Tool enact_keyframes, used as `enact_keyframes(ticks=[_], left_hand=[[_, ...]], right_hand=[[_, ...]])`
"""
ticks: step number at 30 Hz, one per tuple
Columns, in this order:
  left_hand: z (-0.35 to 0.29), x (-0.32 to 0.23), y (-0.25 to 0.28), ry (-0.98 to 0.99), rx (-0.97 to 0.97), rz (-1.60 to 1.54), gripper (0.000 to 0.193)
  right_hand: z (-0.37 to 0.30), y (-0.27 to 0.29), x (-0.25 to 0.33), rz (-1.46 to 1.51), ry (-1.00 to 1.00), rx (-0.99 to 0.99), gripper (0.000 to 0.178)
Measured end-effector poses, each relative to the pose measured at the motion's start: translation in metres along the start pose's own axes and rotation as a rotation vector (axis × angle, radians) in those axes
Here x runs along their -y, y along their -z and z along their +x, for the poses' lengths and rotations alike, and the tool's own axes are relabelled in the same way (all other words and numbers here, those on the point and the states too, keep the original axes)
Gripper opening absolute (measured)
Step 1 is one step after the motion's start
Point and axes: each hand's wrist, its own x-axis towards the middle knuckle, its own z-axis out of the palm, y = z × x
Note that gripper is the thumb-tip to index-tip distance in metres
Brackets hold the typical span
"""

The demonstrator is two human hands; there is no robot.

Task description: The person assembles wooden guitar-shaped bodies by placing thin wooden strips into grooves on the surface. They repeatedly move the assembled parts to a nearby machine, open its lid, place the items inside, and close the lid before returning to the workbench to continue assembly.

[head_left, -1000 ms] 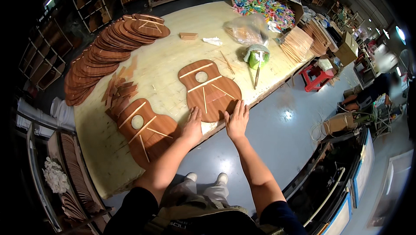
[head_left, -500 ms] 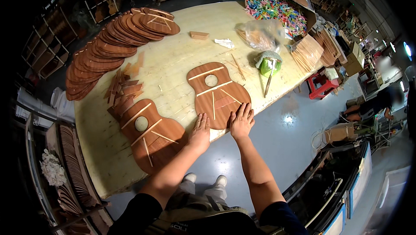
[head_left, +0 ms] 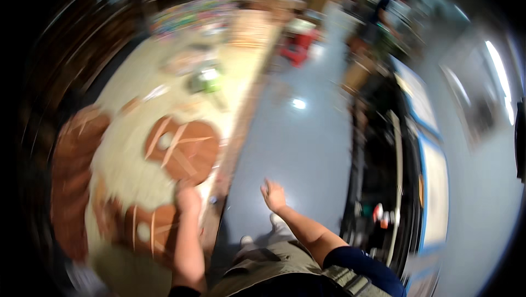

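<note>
A brown guitar-shaped wooden panel (head_left: 197,146) with a round hole and pale glued strips lies near the table's right edge. At its near rim is my left hand (head_left: 189,198); motion blur hides its fingers and whether they grip the wood. My right hand (head_left: 274,195) hangs over the floor, holding nothing, its fingers loosely apart. A second braced guitar panel (head_left: 165,223) lies closer to me, partly behind my left forearm. Beyond the first panel stands a green container (head_left: 207,79) with a handled tool, both smeared.
The pale table (head_left: 118,154) carries a long row of stacked panels (head_left: 71,187) along its left side and wood offcuts (head_left: 104,209). Colourful small pieces (head_left: 192,16) fill a box at the far end. A red stool (head_left: 297,49) and a person (head_left: 383,9) are farther off.
My view has swung right, blurring the scene. My right hand has left the panel and now hangs over the floor. The left stays at the panel's near edge.
</note>
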Motion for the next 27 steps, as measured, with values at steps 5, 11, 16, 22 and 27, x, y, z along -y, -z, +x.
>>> enact_keyframes(ticks=[5, 11, 16, 22, 27], left_hand=[[0.016, 0.006, 0.03, -0.062, 0.127, 0.081, 0.029], [0.036, 0.011, 0.02, -0.012, 0.1, 0.136, 0.043], [0.0, -0.017, -0.025, -0.359, -0.259, -0.011, 0.052], [-0.188, -0.146, -0.068, -0.659, 0.169, -0.239, 0.053], [-0.317, -0.212, -0.088, -0.563, 0.406, -0.195, 0.058]], right_hand=[[-0.234, 0.046, -0.184, -0.184, -0.727, 0.666, 0.034], [-0.49, 0.117, -0.207, -0.087, -1.66, -0.179, 0.029], [-0.551, 0.126, -0.258, 0.648, -1.962, -0.891, 0.026], [-0.5, 0.171, -0.364, 1.149, -1.702, -1.194, 0.025], [-0.518, 0.152, -0.442, 1.756, -1.176, -1.423, 0.034]])
